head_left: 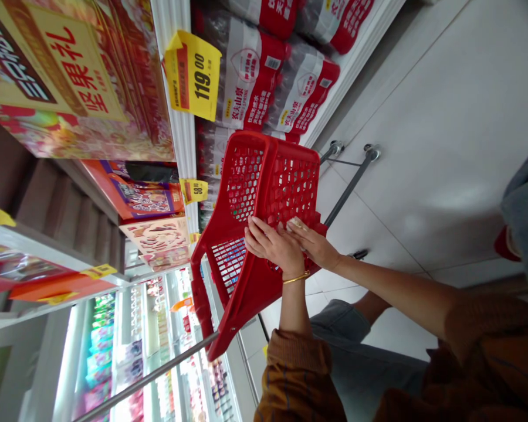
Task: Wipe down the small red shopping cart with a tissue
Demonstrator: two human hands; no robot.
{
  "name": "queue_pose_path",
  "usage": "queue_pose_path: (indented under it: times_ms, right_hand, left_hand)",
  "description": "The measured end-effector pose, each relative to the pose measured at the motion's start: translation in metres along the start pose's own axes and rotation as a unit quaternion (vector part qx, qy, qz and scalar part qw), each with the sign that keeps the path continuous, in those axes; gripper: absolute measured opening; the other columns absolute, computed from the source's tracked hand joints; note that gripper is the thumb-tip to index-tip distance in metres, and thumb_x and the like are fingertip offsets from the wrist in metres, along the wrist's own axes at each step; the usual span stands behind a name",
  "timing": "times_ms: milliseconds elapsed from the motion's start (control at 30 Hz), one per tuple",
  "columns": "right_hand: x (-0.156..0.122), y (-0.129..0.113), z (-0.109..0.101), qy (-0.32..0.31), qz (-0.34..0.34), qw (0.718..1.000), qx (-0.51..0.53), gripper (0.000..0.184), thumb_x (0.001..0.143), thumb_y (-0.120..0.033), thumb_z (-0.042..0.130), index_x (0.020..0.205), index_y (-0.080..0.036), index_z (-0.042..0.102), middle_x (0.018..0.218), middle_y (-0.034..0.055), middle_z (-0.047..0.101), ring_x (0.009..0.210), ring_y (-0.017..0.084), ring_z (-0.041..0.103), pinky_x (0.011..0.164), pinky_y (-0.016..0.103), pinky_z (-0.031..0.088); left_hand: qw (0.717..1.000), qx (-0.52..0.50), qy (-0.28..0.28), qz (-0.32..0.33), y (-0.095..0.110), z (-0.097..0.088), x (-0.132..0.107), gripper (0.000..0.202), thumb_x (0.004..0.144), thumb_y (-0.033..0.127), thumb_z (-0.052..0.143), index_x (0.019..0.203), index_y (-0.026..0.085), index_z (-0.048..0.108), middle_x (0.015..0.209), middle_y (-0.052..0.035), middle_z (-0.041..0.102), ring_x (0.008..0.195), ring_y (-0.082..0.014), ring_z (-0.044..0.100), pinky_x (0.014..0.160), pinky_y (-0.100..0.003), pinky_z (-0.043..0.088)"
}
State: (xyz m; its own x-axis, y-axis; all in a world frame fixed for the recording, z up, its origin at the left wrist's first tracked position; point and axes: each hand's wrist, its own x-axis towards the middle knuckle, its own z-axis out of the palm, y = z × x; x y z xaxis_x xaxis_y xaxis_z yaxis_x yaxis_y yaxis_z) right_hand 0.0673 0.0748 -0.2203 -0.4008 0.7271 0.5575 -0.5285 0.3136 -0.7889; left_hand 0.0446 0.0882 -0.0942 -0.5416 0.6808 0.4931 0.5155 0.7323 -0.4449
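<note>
The whole view lies tipped on its side, with the floor at the right. A red mesh-walled plastic shopping basket point(246, 181) fills the middle. My left hand point(273, 246), with a gold bangle point(296, 277) at its wrist, lies with its fingers spread on the basket's near edge. My right hand point(314, 245) is beside it, its fingertips on a small pale packet point(294, 223) at the basket's rim. Most of that packet is hidden under my fingers. A colourful item point(229, 264) shows through the mesh, too obscured to name.
Shrink-wrapped packs of bottled drinks point(250, 76) stand on a white shelf behind a yellow price tag point(193, 75). A metal trolley pole point(149, 375) runs from the basket, with castors point(369, 153) on the tiled floor point(422, 117). A lit chilled display point(171, 334) stands beyond.
</note>
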Motion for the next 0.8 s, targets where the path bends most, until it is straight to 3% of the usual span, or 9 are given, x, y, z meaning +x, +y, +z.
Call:
queue_pose_path:
  times_ms: [167,367,567,800]
  right_hand:
    - [-0.005,0.005,-0.006,-0.012,-0.024,1.0,0.012,0.054,0.096,-0.013,0.041,0.148,-0.021,0.026,0.15,0.0113,0.037,0.143,0.019,0.024,0.115,0.047,0.033]
    - [0.009,0.001,-0.017,0.045,0.006,0.999,0.013,0.051,0.095,-0.015,0.042,0.144,-0.025,0.034,0.146,0.0093,0.044,0.139,0.02,0.035,0.113,0.048,0.038]
    - [0.04,0.018,-0.032,0.112,0.064,0.991,-0.045,0.057,0.094,-0.014,0.04,0.147,-0.032,0.028,0.154,0.0043,0.031,0.144,0.023,0.021,0.116,0.055,0.029]
    - [0.046,0.021,-0.027,0.094,0.091,0.991,-0.034,0.055,0.096,-0.014,0.035,0.148,-0.03,0.025,0.155,0.0041,0.027,0.144,0.02,0.021,0.117,0.05,0.029]
  left_hand:
    - [1.0,-0.012,-0.007,-0.006,-0.004,0.004,-0.001,0.063,0.095,0.045,0.039,0.148,0.012,0.027,0.149,-0.0193,0.036,0.141,-0.0304,0.025,0.116,-0.052,0.018]
    - [1.0,-0.01,0.014,0.008,-0.004,0.006,-0.002,0.062,0.096,0.043,0.037,0.149,0.014,0.025,0.148,-0.0193,0.038,0.142,-0.0288,0.025,0.115,-0.05,0.021]
    - [1.0,-0.003,0.013,0.026,-0.005,0.009,-0.005,0.063,0.096,0.04,0.037,0.149,0.012,0.021,0.15,-0.0207,0.034,0.145,-0.0292,0.018,0.115,-0.051,0.02]
    - [0.999,-0.019,-0.037,-0.004,0.0,0.009,-0.003,0.058,0.095,0.041,0.039,0.144,0.011,0.036,0.153,-0.0226,0.025,0.146,-0.0331,0.008,0.114,-0.059,0.013]
